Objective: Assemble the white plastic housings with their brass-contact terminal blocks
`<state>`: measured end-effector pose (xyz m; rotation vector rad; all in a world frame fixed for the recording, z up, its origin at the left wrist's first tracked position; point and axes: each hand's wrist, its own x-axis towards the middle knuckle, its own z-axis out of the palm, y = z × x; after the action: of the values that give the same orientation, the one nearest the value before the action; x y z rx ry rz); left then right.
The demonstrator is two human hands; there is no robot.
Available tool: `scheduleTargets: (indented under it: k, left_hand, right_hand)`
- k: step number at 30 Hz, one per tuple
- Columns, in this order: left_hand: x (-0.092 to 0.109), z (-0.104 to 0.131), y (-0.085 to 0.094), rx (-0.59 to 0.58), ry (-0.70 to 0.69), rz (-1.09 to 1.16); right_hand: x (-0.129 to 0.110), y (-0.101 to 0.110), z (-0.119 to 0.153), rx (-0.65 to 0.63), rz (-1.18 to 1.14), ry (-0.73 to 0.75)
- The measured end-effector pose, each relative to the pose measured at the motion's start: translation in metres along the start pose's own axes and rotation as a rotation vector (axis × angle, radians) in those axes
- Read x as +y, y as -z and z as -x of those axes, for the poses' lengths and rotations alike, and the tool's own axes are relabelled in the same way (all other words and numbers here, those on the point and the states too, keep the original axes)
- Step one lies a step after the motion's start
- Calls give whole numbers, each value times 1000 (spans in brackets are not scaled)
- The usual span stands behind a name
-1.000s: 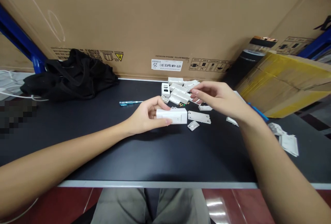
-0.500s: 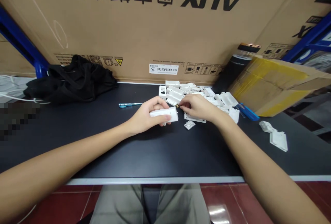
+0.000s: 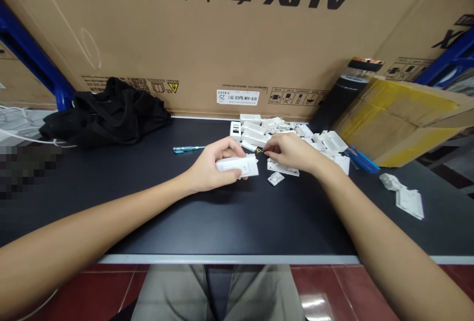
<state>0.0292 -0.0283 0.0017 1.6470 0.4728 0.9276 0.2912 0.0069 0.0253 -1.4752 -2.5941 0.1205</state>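
Note:
My left hand is wrapped round a white plastic casing, fingers behind it and thumb along its near side. A short way to its right, my right hand pinches a small dark piece with gold and green spots, which looks like a circuit board. The small piece is just off the casing's far right corner. Below my right hand lie a flat white plastic plate and a small white square part on the dark table.
Behind my hands is a pile of white plastic parts. A clear blue pen lies left, near a black cloth bag. On the right are a blue tool, a black bottle, a taped carton and loose white pieces.
My right hand has drawn the small piece slightly away from the casing, to the right, and more of it shows. The casing has tilted so more of its upper face shows.

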Motion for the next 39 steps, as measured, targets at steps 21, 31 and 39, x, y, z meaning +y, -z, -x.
scheduleTargets:
  k: [21,31,39]
  left_hand:
    - [-1,-10,9,545,-151,-64]
    - [-5,-8,11,381,-34,5]
    - [-5,-7,10,277,-1,73]
  right_hand:
    - [4,0,-2,-67,86,-121]
    - [3,1,-2,-81,140,-167]
    - [4,0,-4,-83,176,-208]
